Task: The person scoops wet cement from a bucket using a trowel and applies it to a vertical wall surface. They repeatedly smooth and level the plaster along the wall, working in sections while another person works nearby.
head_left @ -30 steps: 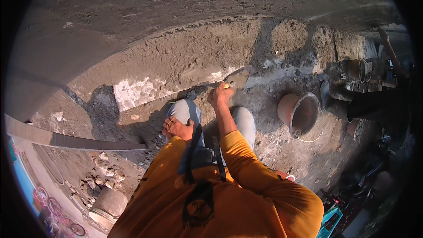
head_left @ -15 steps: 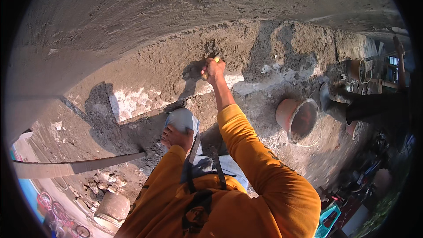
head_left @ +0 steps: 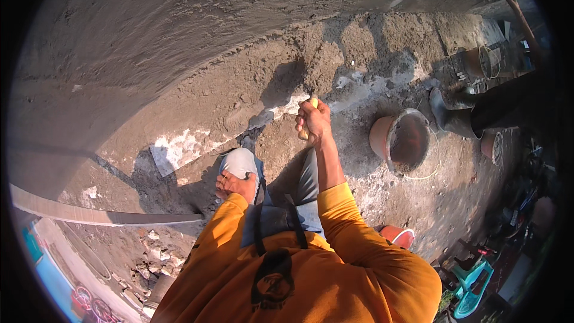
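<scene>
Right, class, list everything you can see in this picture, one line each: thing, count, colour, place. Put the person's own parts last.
wall: one, grey rough plaster, across the top
white patch: one, at the wall base, left of centre
straight board: one, pale grey, lower left
rubble: several grey lumps, bottom left
bucket: one, terracotta, on the ground at right
rubber boots: dark, another person's, far right
plastic stool: one, teal, bottom right
trowel handle: one, yellow, in the right hand
left hand: resting on the grey knee
right hand: closed on the trowel handle by the wall base
</scene>
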`<state>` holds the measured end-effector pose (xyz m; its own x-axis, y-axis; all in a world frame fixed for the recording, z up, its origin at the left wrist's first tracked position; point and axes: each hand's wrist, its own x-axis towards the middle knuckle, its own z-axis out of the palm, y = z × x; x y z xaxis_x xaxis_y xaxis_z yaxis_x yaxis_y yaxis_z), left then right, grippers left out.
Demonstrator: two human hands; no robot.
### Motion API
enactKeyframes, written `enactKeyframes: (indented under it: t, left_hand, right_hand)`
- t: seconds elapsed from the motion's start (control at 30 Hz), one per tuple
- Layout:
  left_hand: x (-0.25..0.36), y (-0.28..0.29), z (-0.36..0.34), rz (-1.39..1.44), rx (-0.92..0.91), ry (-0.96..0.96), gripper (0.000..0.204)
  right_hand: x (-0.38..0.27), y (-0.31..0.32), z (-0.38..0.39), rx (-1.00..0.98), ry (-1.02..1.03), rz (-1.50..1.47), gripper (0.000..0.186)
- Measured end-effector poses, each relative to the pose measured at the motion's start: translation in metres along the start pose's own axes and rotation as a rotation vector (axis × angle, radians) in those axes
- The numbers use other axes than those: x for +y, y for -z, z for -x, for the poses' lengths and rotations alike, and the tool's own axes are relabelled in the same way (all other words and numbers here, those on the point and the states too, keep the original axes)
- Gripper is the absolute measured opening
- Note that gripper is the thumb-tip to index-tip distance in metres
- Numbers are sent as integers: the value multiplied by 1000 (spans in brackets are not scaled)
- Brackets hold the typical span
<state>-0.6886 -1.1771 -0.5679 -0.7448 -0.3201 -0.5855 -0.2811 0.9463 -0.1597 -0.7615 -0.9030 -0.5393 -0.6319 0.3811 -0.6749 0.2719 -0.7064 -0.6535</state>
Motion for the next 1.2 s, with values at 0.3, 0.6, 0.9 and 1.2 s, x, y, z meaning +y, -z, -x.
enactKeyframes:
  t: [0.3, 0.6, 0.9, 1.2]
  left_hand:
    - [-1, 15, 22, 38, -51, 6, 95]
    - [-9, -2, 16, 48, 17, -32, 91]
    - [-14, 12, 7, 61, -132, -9, 101]
    - [-20, 5, -7, 129, -167, -7, 101]
  right_hand:
    - [-65, 175, 124, 466, 290, 292, 20]
    - [-32, 296, 111, 1171, 260, 1319, 33]
    - [3, 126, 87, 435, 239, 416, 25]
    - [168, -48, -23, 521, -25, 106, 22]
